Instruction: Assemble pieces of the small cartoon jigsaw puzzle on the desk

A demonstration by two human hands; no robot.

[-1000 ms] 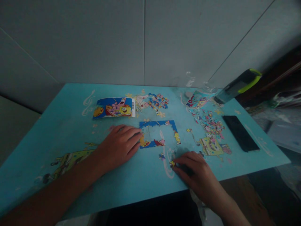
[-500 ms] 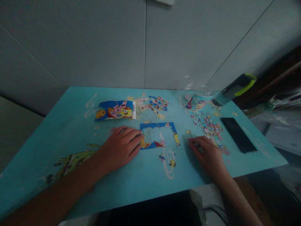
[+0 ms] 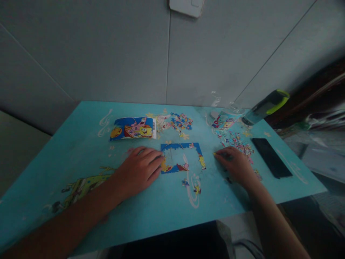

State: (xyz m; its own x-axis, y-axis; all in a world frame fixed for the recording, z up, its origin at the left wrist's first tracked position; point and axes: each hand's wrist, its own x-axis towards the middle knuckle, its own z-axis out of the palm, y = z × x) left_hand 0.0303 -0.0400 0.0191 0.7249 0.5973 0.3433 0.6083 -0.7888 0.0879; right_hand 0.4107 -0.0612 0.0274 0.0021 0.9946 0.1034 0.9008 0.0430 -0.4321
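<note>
A partly joined jigsaw puzzle [image 3: 179, 146] lies on the blue table, its blue border pieces around a bare middle. My left hand [image 3: 142, 165] rests flat at its left edge, fingers stretched out, the fingertips touching or covering that edge. To the right of the border, my right hand [image 3: 233, 162] pinches a puzzle piece [image 3: 215, 153], of which only a bit of yellow shows. Two loose pieces, a blue one [image 3: 184, 182] and a yellow one [image 3: 197, 189], lie below the border. A pile of mixed pieces [image 3: 237, 141] is partly hidden behind my right hand.
A printed puzzle packet [image 3: 133, 128] lies at the back left, beside a heap of blue pieces [image 3: 182, 121]. Back right stand a clear container with a printed label [image 3: 226, 120] and a dark bottle [image 3: 262, 108]. A black phone-like slab [image 3: 271, 157] lies at the right.
My right hand has moved slightly up and left onto the loose yellow piece right of the border and closed its fingertips on it. My left hand stays put; the view has tilted up a little.
</note>
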